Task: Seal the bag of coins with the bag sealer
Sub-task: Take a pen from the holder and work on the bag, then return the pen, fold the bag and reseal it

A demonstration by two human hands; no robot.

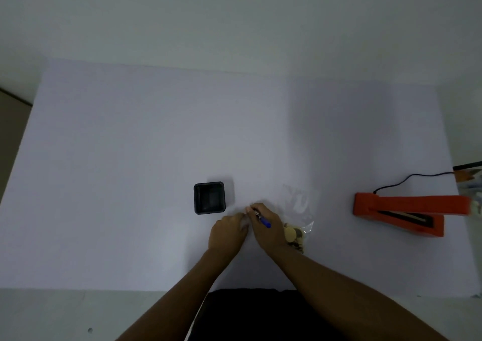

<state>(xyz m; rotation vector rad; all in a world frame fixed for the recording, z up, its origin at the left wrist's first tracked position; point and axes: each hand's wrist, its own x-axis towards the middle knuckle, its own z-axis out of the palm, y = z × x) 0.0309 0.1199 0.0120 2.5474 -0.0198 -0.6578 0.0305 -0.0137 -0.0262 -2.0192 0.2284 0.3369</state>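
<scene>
A clear plastic bag [300,205] lies on the white table, with coins [293,236] gathered at its near end, just right of my right hand. My right hand [266,226] is closed around a blue pen [263,220] with its tip pointing away from me. My left hand [229,232] rests on the table beside it, fingertips meeting those of the right hand; what they pinch is too small to tell. The orange bag sealer [401,211] sits far right with its lid raised.
A black square tray [209,197] stands just beyond my left hand. A black cord [407,180] runs from the sealer to the table's right edge, where some clutter [469,184] lies. The white table [130,158] stretches left and back.
</scene>
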